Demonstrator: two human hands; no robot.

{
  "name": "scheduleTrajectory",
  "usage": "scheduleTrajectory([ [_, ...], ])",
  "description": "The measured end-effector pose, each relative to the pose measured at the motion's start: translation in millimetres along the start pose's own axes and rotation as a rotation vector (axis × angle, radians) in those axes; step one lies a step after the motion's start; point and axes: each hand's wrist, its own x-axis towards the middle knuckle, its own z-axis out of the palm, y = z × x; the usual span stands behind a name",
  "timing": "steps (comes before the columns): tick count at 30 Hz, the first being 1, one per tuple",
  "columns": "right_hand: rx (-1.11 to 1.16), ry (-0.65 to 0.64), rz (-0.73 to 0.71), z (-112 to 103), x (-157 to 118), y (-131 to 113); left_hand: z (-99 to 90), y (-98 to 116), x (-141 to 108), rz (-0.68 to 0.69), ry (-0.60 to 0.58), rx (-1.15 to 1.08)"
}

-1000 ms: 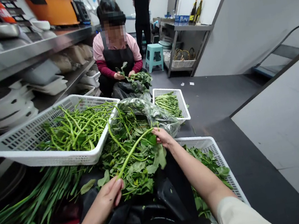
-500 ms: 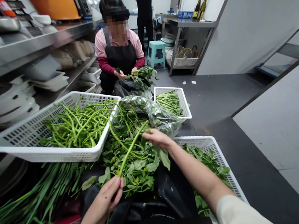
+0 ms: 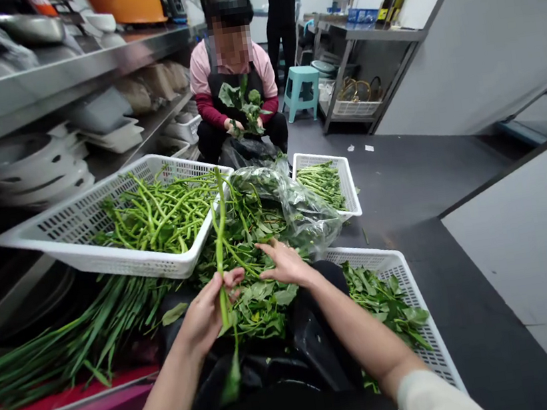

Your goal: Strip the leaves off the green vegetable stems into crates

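Note:
My left hand [image 3: 211,307] pinches a long green stem [image 3: 220,239], which stands nearly upright over the pile. To its right, my right hand [image 3: 285,262] has thumb and fingers apart, with nothing held between them, just above the leafy greens [image 3: 261,307]. The greens lie in front of me, partly under a clear plastic bag [image 3: 308,217]. At the left, a white basket [image 3: 185,265] holds many trimmed stems [image 3: 154,214]. Leaves [image 3: 392,303] fill a second white basket [image 3: 439,338] beside my right forearm.
A person [image 3: 230,69] crouches opposite, holding leafy greens. A small white basket [image 3: 356,201] of stems is beyond the bag. Long green leaves [image 3: 84,337] lie at lower left, below a metal shelf [image 3: 59,75]. A teal stool [image 3: 301,90] stands farther back.
My right hand has opened and dropped its leaf. The stem in my left hand has swung from slanting right to nearly upright. The person opposite has raised their greens. The view has shifted left.

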Motion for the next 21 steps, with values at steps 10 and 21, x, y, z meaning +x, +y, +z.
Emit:
scheduleTrajectory([
  [10,-0.007,-0.209,-0.14,65,-42,-30,14.1,2,-2,0.182,0.045,0.578],
  [21,-0.531,-0.201,0.135,20,11,17,-8.5,66,7,0.391,0.357,1.007],
])
